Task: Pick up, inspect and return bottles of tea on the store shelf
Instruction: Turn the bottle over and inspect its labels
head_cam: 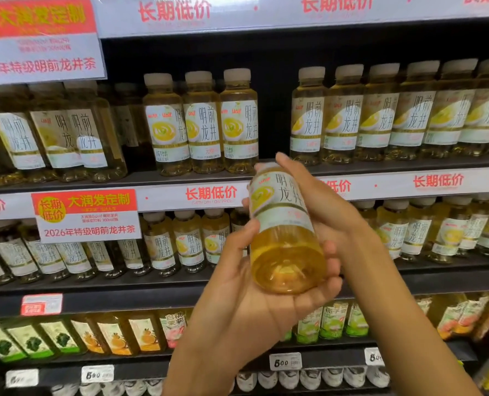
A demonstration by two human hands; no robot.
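Longjing tea bottle (283, 224) held tilted, base toward camera, just in front of the gap in the upper shelf row (274, 118) it likely belongs to. Left hand (254, 281) cups the base, thumb on the side; right hand (320, 201) wraps the upper label from behind, cap hidden. Risk: smooth base slipping from the loose cupped grip, or bumping neighbouring bottles (239, 121) on return.
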